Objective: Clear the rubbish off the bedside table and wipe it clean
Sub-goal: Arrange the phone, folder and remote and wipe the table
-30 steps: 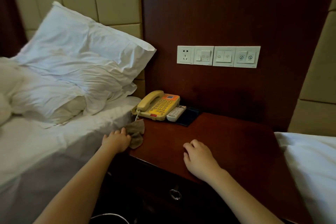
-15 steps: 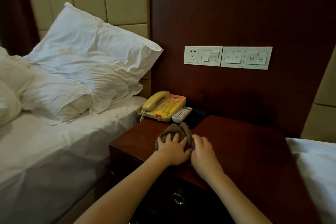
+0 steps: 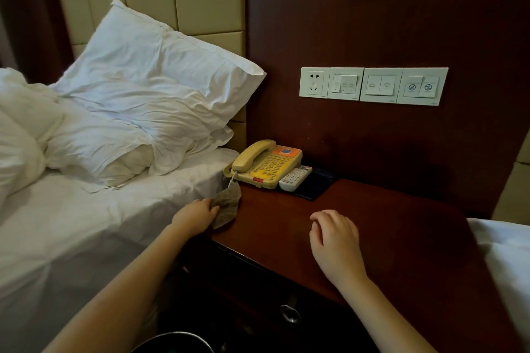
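- The step in hand looks to be the wiping. To do it well, the left hand [image 3: 198, 216] should lay the cloth [image 3: 226, 206] flat and press with the whole palm. Long overlapping strokes should run from the edge in front of the telephone [image 3: 266, 165] across to the side far from it.
- The cloth's upper tip lies close to the telephone's cord, so a stroke near it should stay low and not snag the cord.
- The left hand grips the brown-grey cloth, fingers curled round its near edge. The cloth is bunched, not spread, and lies on the bedside table [image 3: 401, 232] just in front of the telephone's left corner.
- The right hand [image 3: 334, 238] holds nothing. Its fingers are loosely curved and rest on the wooden top, well in front of the telephone and to its right.
- A white remote control [image 3: 295, 178] lies against the telephone's right side, on a dark flat tray [image 3: 315, 186]. The top under them also needs wiping, so I judge they will have to be lifted.
- A bed [image 3: 86, 223] with white sheets lies left of the telephone, and a switch panel [image 3: 372, 86] hangs on the wall above and to its right.
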